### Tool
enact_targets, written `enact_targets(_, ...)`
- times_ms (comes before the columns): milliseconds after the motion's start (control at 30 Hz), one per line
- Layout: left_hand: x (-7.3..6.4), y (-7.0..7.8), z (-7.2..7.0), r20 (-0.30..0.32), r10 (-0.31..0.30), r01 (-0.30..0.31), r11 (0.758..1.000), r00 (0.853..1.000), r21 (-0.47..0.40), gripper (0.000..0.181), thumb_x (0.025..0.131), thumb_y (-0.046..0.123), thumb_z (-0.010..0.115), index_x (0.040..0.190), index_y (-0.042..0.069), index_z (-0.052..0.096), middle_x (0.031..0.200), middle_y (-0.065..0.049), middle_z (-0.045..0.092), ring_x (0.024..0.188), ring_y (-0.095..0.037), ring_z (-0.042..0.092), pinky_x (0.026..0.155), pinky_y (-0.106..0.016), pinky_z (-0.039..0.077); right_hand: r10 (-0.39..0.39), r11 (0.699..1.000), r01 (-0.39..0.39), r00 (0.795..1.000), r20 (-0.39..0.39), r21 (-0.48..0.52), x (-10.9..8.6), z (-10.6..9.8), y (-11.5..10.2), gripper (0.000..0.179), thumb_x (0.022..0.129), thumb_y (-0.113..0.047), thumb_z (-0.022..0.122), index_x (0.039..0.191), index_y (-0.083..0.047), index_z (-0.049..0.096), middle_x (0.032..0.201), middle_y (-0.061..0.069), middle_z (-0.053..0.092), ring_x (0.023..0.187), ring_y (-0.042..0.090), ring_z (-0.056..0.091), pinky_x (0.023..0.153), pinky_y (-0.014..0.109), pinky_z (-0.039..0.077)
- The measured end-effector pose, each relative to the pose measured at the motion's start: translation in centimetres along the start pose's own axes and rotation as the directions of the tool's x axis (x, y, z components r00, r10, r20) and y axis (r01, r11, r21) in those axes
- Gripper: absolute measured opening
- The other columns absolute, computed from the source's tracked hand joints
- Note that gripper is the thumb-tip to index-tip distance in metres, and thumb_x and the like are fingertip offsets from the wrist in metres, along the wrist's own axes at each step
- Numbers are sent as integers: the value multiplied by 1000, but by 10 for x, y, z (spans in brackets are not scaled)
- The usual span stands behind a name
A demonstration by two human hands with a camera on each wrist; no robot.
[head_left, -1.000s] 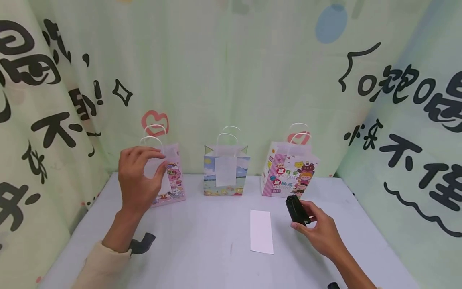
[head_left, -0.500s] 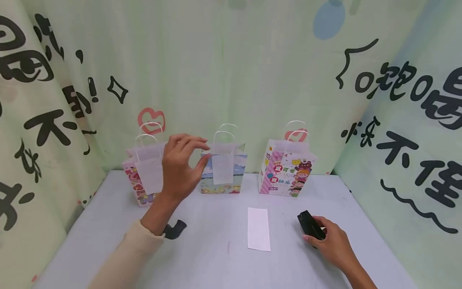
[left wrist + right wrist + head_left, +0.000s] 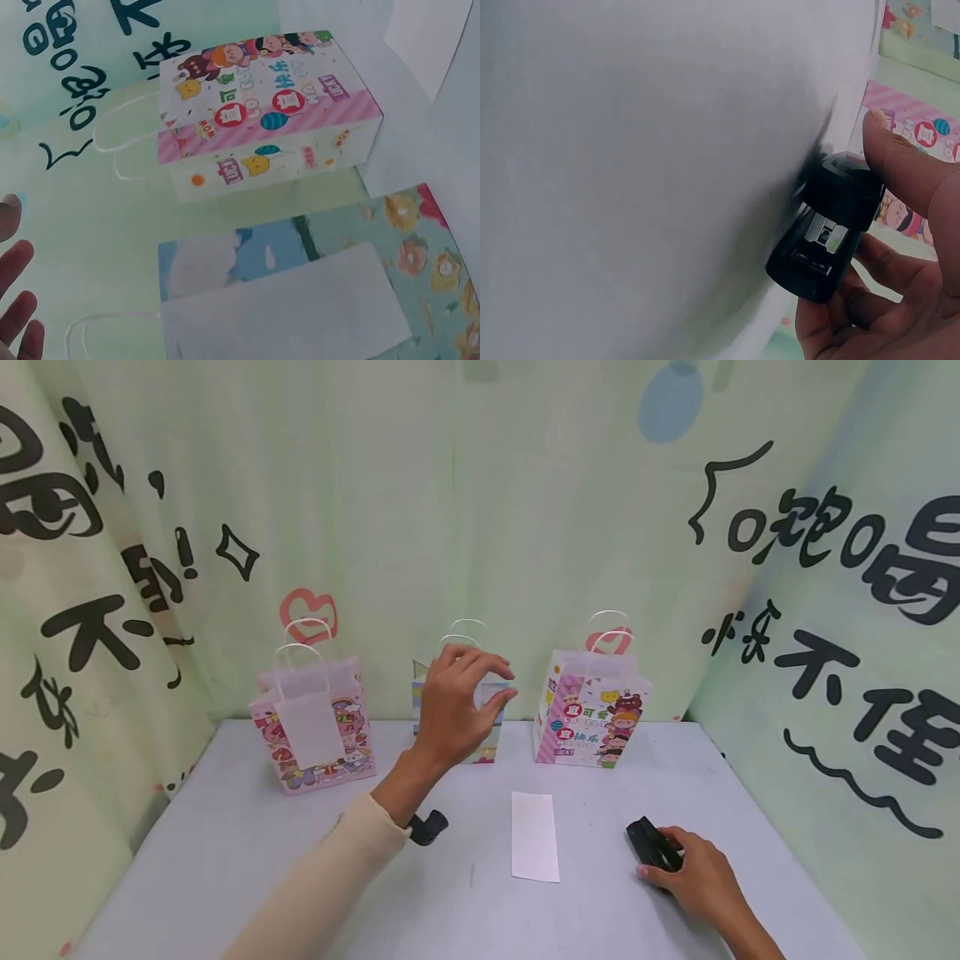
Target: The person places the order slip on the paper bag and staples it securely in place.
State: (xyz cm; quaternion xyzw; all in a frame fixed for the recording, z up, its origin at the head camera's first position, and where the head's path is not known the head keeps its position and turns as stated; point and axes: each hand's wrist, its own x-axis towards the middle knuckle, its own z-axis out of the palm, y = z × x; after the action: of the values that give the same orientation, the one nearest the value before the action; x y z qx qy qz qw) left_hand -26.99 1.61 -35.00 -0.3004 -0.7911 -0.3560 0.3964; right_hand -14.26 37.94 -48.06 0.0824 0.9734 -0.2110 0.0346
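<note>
My right hand [image 3: 699, 878] grips a black stapler [image 3: 651, 843] at the right of the table, low at its surface. In the right wrist view the stapler [image 3: 826, 229] shows its front end, between thumb and fingers. My left hand [image 3: 463, 703] hangs in the air before the middle paper bag [image 3: 491, 745], its fingers bent and apart from the thumb, holding nothing. This bag has a sea picture, and a white paper [image 3: 285, 315] is on its front. A loose white paper slip [image 3: 535, 837] lies between the hands.
At the left back stands a pink paper bag [image 3: 356, 735] with a white paper [image 3: 311, 731] on its front. A pink and white bag [image 3: 596, 718] stands at the right back. Behind the white table [image 3: 420, 910] hangs a printed curtain [image 3: 525, 510].
My left hand has moved right, from the pink left bag to before the middle one. My right hand has lowered the stapler toward the table and shifted it slightly right.
</note>
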Motion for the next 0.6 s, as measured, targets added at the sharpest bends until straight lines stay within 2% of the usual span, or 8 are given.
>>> enact_targets(133,4,6,23,69,-21,20,1000,997,20,23,89,25,88,108,17,77,115,2,79,118,-20,60,104,-42,52,-7,1000,7,1000,3,-21,-1,2,2,92,76,-51,93,140,5,60,131,31,67,110,39,65,92,59,52)
enact_targets(267,7,9,42,137,-41,35,998,990,47,23,91,30,86,109,21,77,118,5,78,120,-18,59,103,-40,53,2,999,-2,1000,-5,-43,-2,3,-1,94,72,-54,95,141,2,60,125,29,68,108,39,63,90,58,51)
enact_targets(333,9,10,51,166,-48,40,998,985,51,22,92,30,85,110,22,76,118,5,78,121,-18,59,102,-39,53,9,999,-11,999,-39,-44,-2,4,-4,93,73,-51,95,142,-1,60,125,27,67,109,39,60,88,57,51)
enact_targets(500,11,13,70,231,-61,46,997,971,70,20,92,26,85,110,23,76,120,7,78,120,-17,60,101,-37,54,-10,1000,13,988,-156,14,-5,6,-23,82,78,-39,95,145,-8,59,135,27,63,120,42,54,92,59,51)
enact_targets(600,12,14,80,265,-63,41,995,962,86,19,93,25,84,111,24,76,124,8,78,120,-16,60,101,-35,54,-46,996,57,987,-155,69,-5,7,-41,77,80,-35,94,146,-11,61,140,25,62,127,41,52,100,63,49)
